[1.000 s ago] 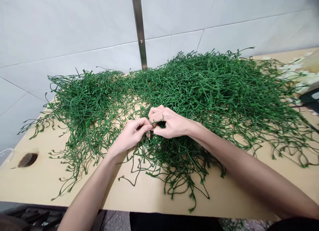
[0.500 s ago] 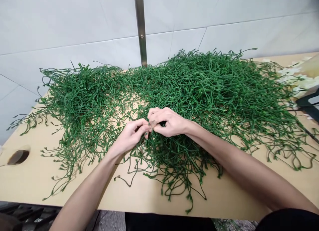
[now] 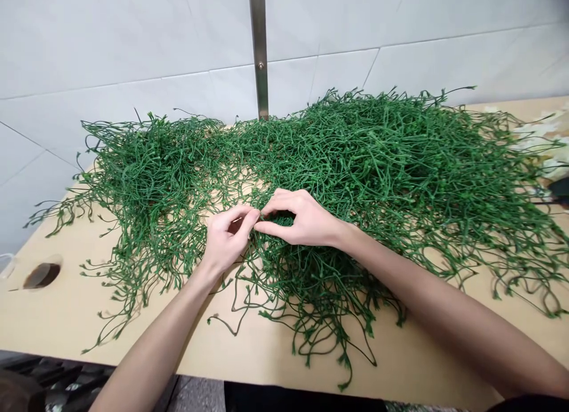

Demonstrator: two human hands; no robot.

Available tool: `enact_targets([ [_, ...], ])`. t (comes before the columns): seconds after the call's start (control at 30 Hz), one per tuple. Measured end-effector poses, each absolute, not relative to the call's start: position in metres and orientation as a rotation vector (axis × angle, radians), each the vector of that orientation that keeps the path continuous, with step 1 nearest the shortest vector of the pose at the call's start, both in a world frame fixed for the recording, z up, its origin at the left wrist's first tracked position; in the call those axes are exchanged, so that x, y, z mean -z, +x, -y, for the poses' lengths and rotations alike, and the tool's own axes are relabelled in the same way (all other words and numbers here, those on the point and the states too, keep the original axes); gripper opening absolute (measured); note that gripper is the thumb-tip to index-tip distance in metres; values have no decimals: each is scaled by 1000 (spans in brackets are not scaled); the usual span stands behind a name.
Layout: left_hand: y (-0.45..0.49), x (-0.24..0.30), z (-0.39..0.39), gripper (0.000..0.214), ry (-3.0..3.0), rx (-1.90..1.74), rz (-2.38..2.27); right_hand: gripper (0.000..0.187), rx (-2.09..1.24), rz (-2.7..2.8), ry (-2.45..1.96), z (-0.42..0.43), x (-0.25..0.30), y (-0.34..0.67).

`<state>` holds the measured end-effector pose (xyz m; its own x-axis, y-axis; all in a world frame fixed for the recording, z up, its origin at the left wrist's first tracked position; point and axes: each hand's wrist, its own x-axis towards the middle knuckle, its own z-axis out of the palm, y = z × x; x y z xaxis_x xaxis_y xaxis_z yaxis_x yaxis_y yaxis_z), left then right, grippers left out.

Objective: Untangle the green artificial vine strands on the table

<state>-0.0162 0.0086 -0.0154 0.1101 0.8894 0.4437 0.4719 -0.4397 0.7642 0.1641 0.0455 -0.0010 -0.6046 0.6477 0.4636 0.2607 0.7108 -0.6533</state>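
Observation:
A wide heap of thin green plastic stems (image 3: 377, 145) with small forked tips covers much of the table. Over its front middle, my left hand (image 3: 229, 231) pinches thumb against forefinger; what lies between them is too small to make out. My right hand (image 3: 297, 216) meets it from the right, thumb and forefinger tips close together at the left hand's fingertips. Whether a stem sits between the right fingertips cannot be made out. Below the hands, a looser bunch of green stems (image 3: 320, 281) hangs toward the table's front edge.
The wooden table (image 3: 249, 364) stands against a pale tiled wall (image 3: 133, 38) with a vertical metal strip (image 3: 261, 62). At the left is a round hole (image 3: 42, 275) in the tabletop. White petals (image 3: 540, 130) lie at the far right.
The view has shifted slightly, moving the scene to the right. My right fingers have straightened and parted a little from their curled grip; both hands stay together at the fingertips.

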Motion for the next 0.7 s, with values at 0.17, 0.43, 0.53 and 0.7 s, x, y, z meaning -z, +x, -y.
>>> enact_targets([
  [0.17, -17, 15, -9, 18, 2120, -1248, -1381, 27, -593, 2261, -668, -45, 4, 162],
  [0.43, -17, 14, -7, 22, 2141, -1129, -1313, 32, -448, 2320, -739, -41, 3, 156],
  [0.53, -17, 12, -7, 24, 2080, -1075, -1272, 30, -451, 2261, -793, -39, 2, 155],
  [0.7, -17, 11, -6, 30, 1938, -974, -1231, 27, -345, 2214, -740, -34, 2, 152],
])
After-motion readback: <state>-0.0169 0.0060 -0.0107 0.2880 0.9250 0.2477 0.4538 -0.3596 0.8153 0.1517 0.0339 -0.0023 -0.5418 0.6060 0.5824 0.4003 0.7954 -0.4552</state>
